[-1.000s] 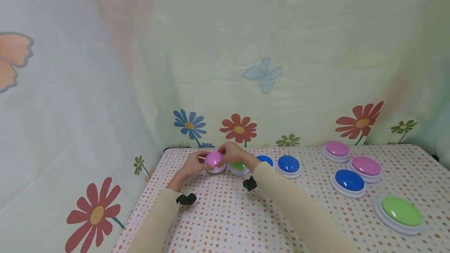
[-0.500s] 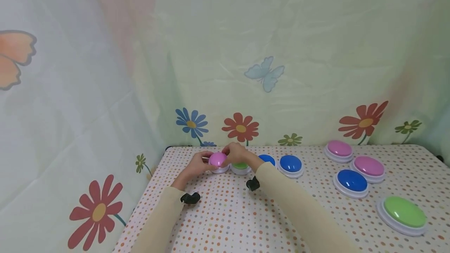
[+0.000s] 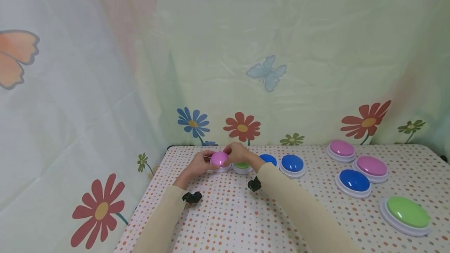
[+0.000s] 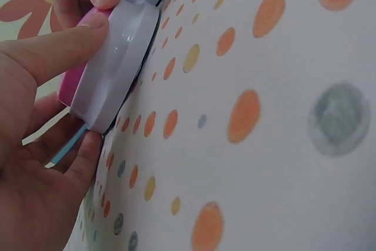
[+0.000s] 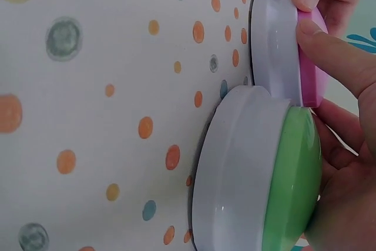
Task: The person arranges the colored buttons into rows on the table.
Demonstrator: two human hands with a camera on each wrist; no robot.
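Barely anything moved since a second ago: both hands stay on the pink button (image 3: 220, 159) at the far left of the surface (image 3: 232, 214), view drifted slightly. My left hand (image 3: 197, 165) pinches the white base from the left, thumb on the rim, fingers at its lower edge. My right hand (image 3: 237, 152) comes in from the right, fingertips on the pink dome and rim, palm over the green button (image 5: 258, 174) touching it alongside. Button sits between the two hands, left edge looks tilted off the cloth. Round disc, flat axis along the surface. Glossy hard plastic, domed cap, smooth white collar; dotted cloth underneath. More blue buttons (image 3: 292, 164) further right
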